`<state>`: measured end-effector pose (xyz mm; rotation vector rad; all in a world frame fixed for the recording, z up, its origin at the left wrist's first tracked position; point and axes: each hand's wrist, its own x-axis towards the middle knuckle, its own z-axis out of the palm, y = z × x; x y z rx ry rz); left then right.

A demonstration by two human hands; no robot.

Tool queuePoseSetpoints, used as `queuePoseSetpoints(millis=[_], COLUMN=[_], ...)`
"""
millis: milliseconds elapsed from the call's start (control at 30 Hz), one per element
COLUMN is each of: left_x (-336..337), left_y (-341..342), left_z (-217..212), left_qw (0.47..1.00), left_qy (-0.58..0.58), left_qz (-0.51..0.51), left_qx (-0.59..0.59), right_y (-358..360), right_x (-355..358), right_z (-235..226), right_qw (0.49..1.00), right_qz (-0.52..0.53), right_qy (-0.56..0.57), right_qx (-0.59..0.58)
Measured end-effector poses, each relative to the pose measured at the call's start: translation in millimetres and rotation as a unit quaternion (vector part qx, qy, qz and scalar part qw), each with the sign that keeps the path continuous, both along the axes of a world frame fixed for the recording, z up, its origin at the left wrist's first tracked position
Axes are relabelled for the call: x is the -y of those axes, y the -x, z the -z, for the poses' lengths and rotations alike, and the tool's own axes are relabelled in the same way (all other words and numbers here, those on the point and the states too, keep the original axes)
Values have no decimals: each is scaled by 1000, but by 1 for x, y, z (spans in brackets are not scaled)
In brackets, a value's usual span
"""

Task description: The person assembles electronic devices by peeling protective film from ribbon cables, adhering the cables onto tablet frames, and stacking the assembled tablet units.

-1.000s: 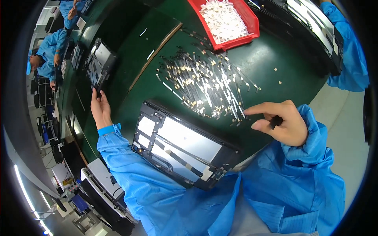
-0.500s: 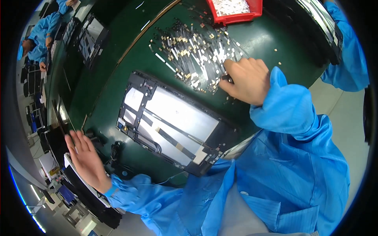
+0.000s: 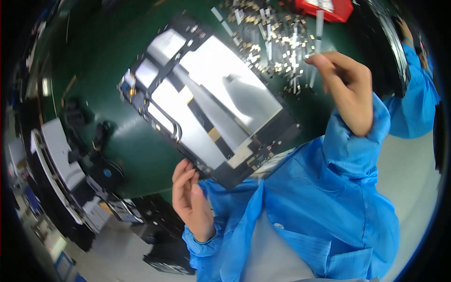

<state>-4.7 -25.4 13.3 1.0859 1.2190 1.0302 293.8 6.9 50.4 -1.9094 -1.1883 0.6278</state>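
A flat black-framed panel (image 3: 282, 134) with bright silver plates, dark strips and small circuit parts lies tilted across the middle of the green table. My left hand (image 3: 193, 204) is at its lower left edge, fingers loosely bent and thumb apart. Whether the fingertips touch the frame I cannot tell. On the right, my right hand (image 3: 350, 84) is raised beside a spread-out pile of small flat ribbon cables (image 3: 268, 37). Its thumb and index finger pinch a thin ribbon cable (image 3: 319, 28), white at one end and dark further along; motion blurs the grip.
A red bin (image 3: 331, 14) with white pieces stands at the far right. Black equipment (image 3: 385, 42) lines the right side, with another person's blue sleeve (image 3: 413, 113) behind it. Dark cords (image 3: 101, 136) and a white-edged device (image 3: 58, 174) are at the left.
My left hand has come in from the far left to the panel's lower edge. The right hand has moved right, off the pile, with a ribbon cable. The view has shifted.
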Motion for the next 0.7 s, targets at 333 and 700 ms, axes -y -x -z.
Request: queuePoseSetpoints(millis=[333, 700], left_x=[19, 16], left_y=[-7, -8], left_z=[-13, -18], left_qw=[987, 998], left_qy=[38, 2], left_qz=[156, 16], left_qx=[30, 53], right_y=[92, 99], right_x=[24, 20], right_z=[4, -9], right_qw=[942, 920], right_qz=[-129, -248], right_qy=[-119, -52], right_qx=[-286, -298])
